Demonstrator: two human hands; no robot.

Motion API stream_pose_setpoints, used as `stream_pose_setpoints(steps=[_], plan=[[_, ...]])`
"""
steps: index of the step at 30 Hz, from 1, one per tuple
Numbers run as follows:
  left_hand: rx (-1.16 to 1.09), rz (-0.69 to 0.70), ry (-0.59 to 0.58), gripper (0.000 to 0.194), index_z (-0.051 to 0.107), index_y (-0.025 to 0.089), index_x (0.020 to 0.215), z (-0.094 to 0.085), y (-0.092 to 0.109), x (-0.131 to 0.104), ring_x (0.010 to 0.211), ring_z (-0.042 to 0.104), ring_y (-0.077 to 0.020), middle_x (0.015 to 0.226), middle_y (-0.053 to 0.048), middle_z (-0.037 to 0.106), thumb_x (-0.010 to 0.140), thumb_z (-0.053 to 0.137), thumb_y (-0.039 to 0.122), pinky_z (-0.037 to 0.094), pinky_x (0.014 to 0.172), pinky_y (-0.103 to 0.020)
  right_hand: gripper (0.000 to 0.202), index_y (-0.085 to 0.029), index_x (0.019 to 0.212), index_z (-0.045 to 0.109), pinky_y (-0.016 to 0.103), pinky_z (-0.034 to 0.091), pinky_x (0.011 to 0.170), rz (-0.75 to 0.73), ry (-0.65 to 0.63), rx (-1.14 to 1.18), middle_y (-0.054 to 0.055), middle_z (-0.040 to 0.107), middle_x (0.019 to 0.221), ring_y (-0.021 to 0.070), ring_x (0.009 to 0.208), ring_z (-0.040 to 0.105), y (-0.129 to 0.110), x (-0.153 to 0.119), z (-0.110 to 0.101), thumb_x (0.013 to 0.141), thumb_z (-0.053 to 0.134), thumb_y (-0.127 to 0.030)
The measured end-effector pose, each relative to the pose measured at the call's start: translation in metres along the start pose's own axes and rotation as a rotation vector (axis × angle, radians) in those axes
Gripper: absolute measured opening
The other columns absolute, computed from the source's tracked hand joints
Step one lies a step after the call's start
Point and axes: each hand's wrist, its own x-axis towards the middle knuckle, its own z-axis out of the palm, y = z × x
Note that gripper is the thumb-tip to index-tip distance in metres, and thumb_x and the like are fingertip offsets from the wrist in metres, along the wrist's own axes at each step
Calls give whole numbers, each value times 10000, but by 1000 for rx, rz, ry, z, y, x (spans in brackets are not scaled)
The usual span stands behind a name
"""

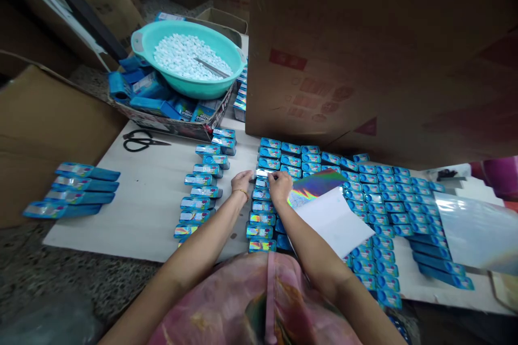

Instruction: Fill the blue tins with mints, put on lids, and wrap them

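In the middle of the table, a long column of small blue packs [261,206] stands on end, with shiny stickers on several tops. My left hand [242,181] is closed, fingers pressed together at the left end of one pack; what they pinch, if anything, is too small to see. From the right, my right hand [280,187] has its fingertips pinched at a silvery sticker [262,173] on that same pack top. A rainbow-shiny sticker sheet [313,188] and a white sheet [329,221] lie over the packs beside my right forearm.
Black scissors [140,142] lie at left, near a carton tray [178,126] of blue packs. On it rests a turquoise basin [188,86] of white pieces. A large cardboard box [324,54] blocks the back. More packs stand left [198,191] and right [368,210].
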Motion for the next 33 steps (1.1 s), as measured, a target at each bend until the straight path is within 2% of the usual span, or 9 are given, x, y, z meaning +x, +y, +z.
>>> stream_pose_setpoints(steps=[5, 11, 13, 15, 17, 20, 24, 27, 33], plan=[[61, 9, -39, 185, 627, 125, 660, 5, -10, 9, 570, 520, -135, 602, -48, 610, 532, 688, 243, 400, 568, -278, 203, -179, 849, 635, 304, 294, 706, -96, -35, -154, 76, 567, 845, 207, 818, 456, -4, 3, -5, 766, 493, -299], [342, 296, 41, 199, 643, 163, 781, -6, 5, 5, 740, 546, -173, 839, -71, 620, 591, 641, 220, 407, 703, -288, 264, -240, 1012, 598, 310, 287, 726, -350, -30, -173, 60, 549, 896, 194, 849, 444, 24, 10, -69, 844, 396, -270], [404, 439, -92, 191, 644, 192, 829, -1, 11, -12, 773, 547, -174, 873, -61, 615, 662, 586, 267, 399, 727, -282, 285, -247, 1058, 575, 331, 289, 744, -386, 6, -191, 72, 540, 947, 206, 877, 435, 47, 7, -86, 856, 377, -278], [510, 542, -331, 175, 649, 208, 813, 10, 12, -33, 764, 552, -183, 830, -54, 620, 686, 571, 299, 396, 722, -283, 308, -238, 1114, 538, 351, 300, 762, -410, 20, -208, 92, 520, 1030, 223, 924, 423, 70, 1, -91, 855, 380, -286], [654, 571, -549, 198, 648, 216, 799, 24, 9, -50, 754, 550, -200, 778, -48, 617, 620, 643, 300, 390, 722, -290, 333, -222, 1156, 503, 358, 319, 774, -440, -9, -219, 107, 491, 1100, 233, 967, 414, 90, -5, -86, 851, 386, -287], [972, 618, -675, 313, 627, 215, 853, 39, 2, -61, 790, 533, -225, 772, -44, 600, 548, 694, 231, 377, 742, -310, 356, -225, 1195, 465, 361, 337, 781, -478, -67, -258, 107, 466, 1152, 236, 990, 410, 105, -10, -73, 850, 389, -269], [1253, 733, -681, 266, 589, 210, 895, 38, -3, -59, 820, 514, -213, 780, -40, 581, 634, 624, 177, 358, 761, -313, 382, -278, 1238, 421, 365, 331, 786, -610, -148, -304, 92, 454, 1193, 239, 1006, 400, 101, -6, -65, 860, 376, -238], [1328, 843, -591, 287, 565, 204, 884, 28, -3, -62, 888, 477, -231, 888, -60, 553, 626, 664, 283, 344, 769, -332, 368, -296, 1225, 437, 357, 330, 759, -730, -232, -323, 82, 468, 1187, 244, 999, 398, 92, -1, -64, 861, 393, -277], [1434, 858, -499, 360, 540, 220, 889, 17, -4, -73, 917, 430, -232, 959, -54, 504, 596, 697, 359, 324, 751, -343, 337, -260, 1202, 459, 348, 336, 754, -929, -331, -291, 73, 513, 1134, 217, 984, 410, 92, 4, -62, 878, 369, -263]])
